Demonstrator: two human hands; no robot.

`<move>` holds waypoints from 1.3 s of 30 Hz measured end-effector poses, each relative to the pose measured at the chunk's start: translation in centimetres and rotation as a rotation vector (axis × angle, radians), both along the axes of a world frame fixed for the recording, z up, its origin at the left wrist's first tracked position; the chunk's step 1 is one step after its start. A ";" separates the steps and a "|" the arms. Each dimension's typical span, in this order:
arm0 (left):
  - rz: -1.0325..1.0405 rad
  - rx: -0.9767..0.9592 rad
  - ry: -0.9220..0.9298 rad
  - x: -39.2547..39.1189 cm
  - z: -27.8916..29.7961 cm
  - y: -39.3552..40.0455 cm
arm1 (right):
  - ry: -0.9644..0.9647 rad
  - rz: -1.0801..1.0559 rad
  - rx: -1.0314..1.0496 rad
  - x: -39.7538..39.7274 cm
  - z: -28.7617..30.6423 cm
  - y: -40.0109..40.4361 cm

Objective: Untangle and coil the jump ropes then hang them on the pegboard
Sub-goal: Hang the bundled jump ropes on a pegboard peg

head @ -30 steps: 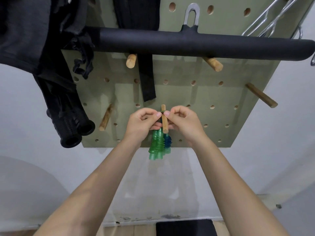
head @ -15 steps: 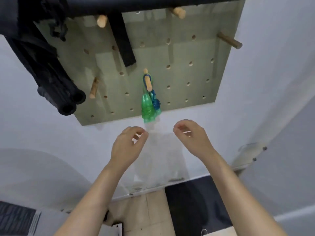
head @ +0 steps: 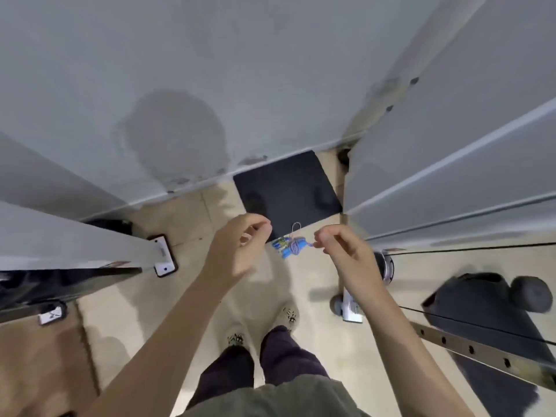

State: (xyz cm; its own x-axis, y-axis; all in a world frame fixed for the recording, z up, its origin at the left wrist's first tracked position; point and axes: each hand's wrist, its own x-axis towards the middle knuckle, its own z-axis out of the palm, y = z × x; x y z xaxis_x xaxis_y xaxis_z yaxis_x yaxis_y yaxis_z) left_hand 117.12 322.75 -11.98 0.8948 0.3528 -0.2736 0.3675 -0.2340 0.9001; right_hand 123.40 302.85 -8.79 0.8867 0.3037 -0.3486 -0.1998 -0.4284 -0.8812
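Observation:
I am looking straight down at the tan floor (head: pixel 186 296). A small jump rope bundle (head: pixel 290 246), blue and purple with a thin grey loop, lies on the floor at the edge of a black mat (head: pixel 288 188). My left hand (head: pixel 237 251) hovers left of the bundle, fingers loosely curled, holding nothing. My right hand (head: pixel 343 251) hovers right of it, fingers also loosely curled; its fingertips overlap the rope's end in the picture, with no clear grip. The pegboard and the green rope are out of view.
A grey wall (head: pixel 210 85) runs ahead, and white panels (head: pixel 451 145) stand at the right. A grey slab (head: pixel 60 242) with a black-edged foot (head: pixel 164 257) juts in at the left. My feet (head: pixel 264 329) are below. A wheeled base (head: pixel 346 305) and dark rolls (head: pixel 487 302) sit at the right.
Both hands let go of the green rope, left hanging on its peg, and dropped down. My view swung from the pegboard down to the floor, where another rope bundle lies.

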 end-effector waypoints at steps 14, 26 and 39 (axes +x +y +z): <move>-0.219 0.065 0.356 6.2 -53.3 -10.4 | 0.381 -0.468 -0.078 3.3 -56.0 -10.8; -0.386 0.435 0.296 15.7 -80.2 -14.1 | 0.434 -0.367 0.157 11.7 -81.8 -8.9; -0.083 -0.661 0.303 10.3 -49.8 -10.1 | 0.578 -0.158 0.373 7.1 -51.4 -7.7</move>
